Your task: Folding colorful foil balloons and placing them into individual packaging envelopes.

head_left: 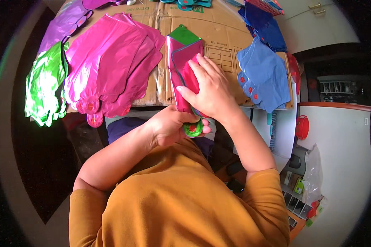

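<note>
A flat, folded pink foil piece (185, 55) with a dark edge line and a green tip lies lengthwise on the cardboard, its near end over the front edge. It looks like a deflated foil balloon, though I cannot be certain. My left hand (169, 124) is closed around the near end, where a round green tab (193, 128) with a red mark shows by the fingers. Lying flat on the pink foil, my right hand (212, 88) has its fingers stretched out and the thumb apart.
Brown cardboard (150, 29) covers the work surface. Pink foil pieces (111, 61) lie fanned at left, beside shiny green ones (45, 84) and purple ones (64, 24). Light blue pieces (264, 74) and dark blue ones (266, 31) overhang the right edge. A red basket (302, 127) is farther right.
</note>
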